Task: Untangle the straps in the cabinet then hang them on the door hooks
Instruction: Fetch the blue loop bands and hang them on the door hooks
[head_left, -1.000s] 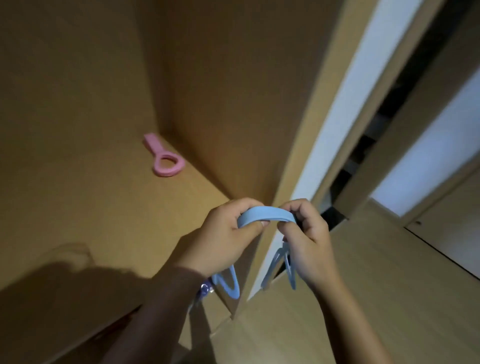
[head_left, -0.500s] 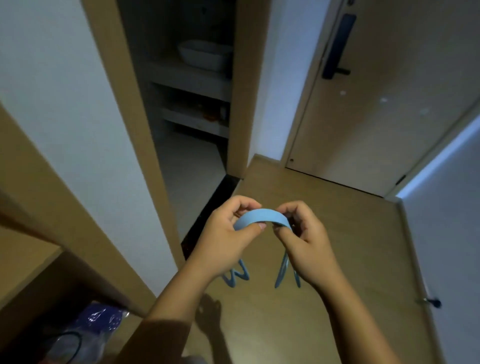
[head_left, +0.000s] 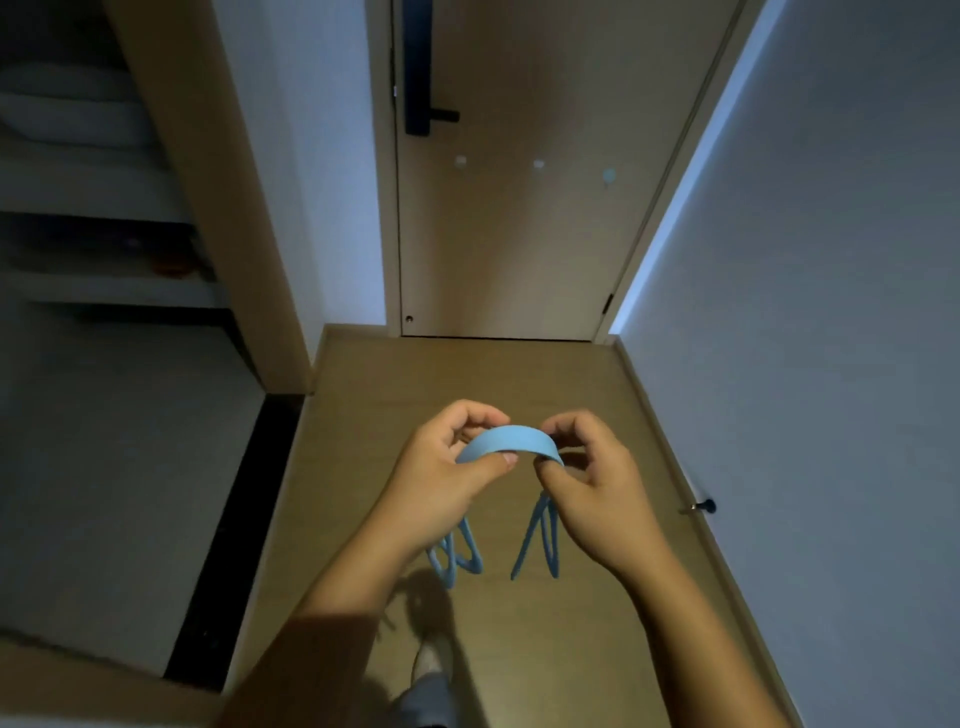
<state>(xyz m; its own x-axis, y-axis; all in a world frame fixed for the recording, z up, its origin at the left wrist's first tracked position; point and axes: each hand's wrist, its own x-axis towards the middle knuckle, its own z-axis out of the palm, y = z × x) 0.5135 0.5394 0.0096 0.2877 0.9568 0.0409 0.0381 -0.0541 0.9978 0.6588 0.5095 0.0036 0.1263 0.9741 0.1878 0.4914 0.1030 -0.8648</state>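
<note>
Both hands hold a blue strap (head_left: 511, 440) arched between them, left hand (head_left: 447, 480) and right hand (head_left: 592, 486) pinching it; looped ends dangle above the wooden floor (head_left: 519, 374), facing a door (head_left: 545, 218).

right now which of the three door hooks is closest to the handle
The leftmost hook, just below the handle. The middle hook and right hook sit farther right on the door.

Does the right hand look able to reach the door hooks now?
Probably not yet: the right hand pinches the blue strap well short of the door hooks; only floor lies between.
</note>
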